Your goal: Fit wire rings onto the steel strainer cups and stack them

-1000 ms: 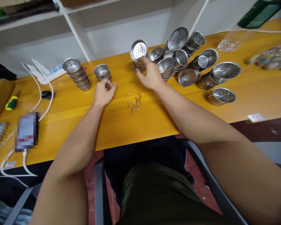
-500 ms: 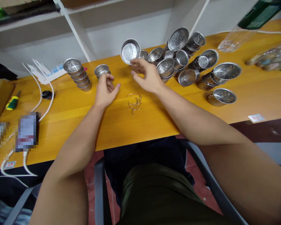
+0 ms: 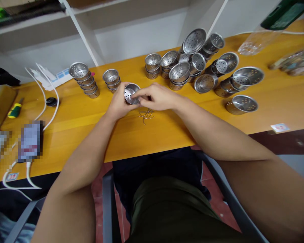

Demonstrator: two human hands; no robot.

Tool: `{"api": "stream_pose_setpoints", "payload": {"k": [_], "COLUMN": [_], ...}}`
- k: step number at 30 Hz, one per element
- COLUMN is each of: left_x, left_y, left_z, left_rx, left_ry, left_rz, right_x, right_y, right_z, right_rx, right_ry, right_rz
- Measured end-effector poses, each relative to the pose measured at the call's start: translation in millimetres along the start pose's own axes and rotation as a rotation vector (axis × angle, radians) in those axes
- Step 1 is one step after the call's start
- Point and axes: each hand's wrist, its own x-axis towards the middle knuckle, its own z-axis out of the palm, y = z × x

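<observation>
A small perforated metal cup [image 3: 132, 90] is held over the table with its mouth tilted up towards me. My left hand [image 3: 118, 104] wraps round its left side and underside. From the right, my right hand [image 3: 158, 97] reaches the rim, the index finger inside the cup and the thumb by the edge; its other fingers are curled. Just below the hands lies a loose pile of thin curved wires [image 3: 146, 116], partly covered by the right hand. Behind my left hand stands a short stack of similar cups [image 3: 111, 77].
A taller cup stack [image 3: 81, 76] stands at the left. Several perforated cups [image 3: 179, 72] crowd the back right, and a single cup [image 3: 242, 104] sits near the right front. White cables [image 3: 56, 111], a phone [image 3: 30, 141] and a screwdriver [image 3: 15, 109] lie at the left.
The cup came down and towards me from the back of the table in my right hand. My left hand has closed round it, and my right index finger now reaches inside.
</observation>
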Motion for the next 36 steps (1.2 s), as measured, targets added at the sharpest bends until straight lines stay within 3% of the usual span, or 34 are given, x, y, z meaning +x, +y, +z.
{"api": "stream_pose_setpoints", "payload": {"k": [6,22,31,36], "left_x": [-1.5,-2.3,-1.8,-4.9], "left_y": [-7.0,-13.2,-16.3,-19.7], "left_z": [-3.8,-3.2,-4.2,-6.0], "left_rx": [0.022,0.008,-0.001,-0.002], "left_ry": [-0.054,-0.087,-0.047,-0.050], "left_rz": [0.085,0.120,0.145,0.144], "right_x": [-3.6,-6.0,-1.0,2.6], "right_y": [-17.1,1.7,12.7,19.0], "right_z": [-15.2,-5.0,-6.7,-7.9], "right_rx": [-0.228,-0.224,-0.027,0.335], "right_ry": [-0.158,-0.012,0.029,0.023], "right_rz": [-0.017,-0.117,-0.159,-0.226]}}
